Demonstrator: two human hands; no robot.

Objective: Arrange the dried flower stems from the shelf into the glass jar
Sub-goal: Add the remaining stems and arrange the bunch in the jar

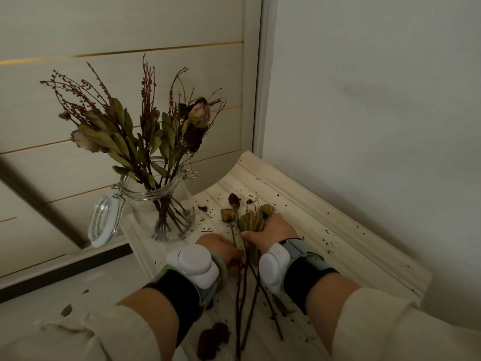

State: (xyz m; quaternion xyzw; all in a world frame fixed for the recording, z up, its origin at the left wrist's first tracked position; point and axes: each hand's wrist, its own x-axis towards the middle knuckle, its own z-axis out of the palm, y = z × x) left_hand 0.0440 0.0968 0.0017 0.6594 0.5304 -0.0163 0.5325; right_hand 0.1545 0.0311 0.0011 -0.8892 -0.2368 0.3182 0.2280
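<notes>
**Both hands on the loose roses, jar waiting at the shelf's left edge**

A pale wooden shelf (338, 217) with grooved edges runs along a plain wall. Near its left edge stands a clip-top glass jar (169, 204), upright. Its hinged lid (102, 220) hangs open past the shelf's left edge. The jar already holds a spray of dried stems (145, 126): leafy sprigs, thin reddish seed spikes and a few faded pink blooms, fanning out above the rim.

To the right of the jar and apart from it, about the middle of the shelf, lies a loose bunch of dried rose stems (250, 221). Their heads point toward the far end and the long bare stalks trail back toward the person.

The right hand (273, 227) lies over the bunch just below the heads, thumb and fingers curled around it. The left hand (221, 246) touches the stalks lower down. A white wrist device (192, 264) hides its fingers, so whether it is grasping them cannot be told. The right wrist carries a matching device (273, 267), and both arms wear cream sleeves (390, 329).

Dark crumbs of dried plant (330, 234) speckle the shelf, and a dark fallen flower head (213, 340) lies at its near end, left of the stalks
</notes>
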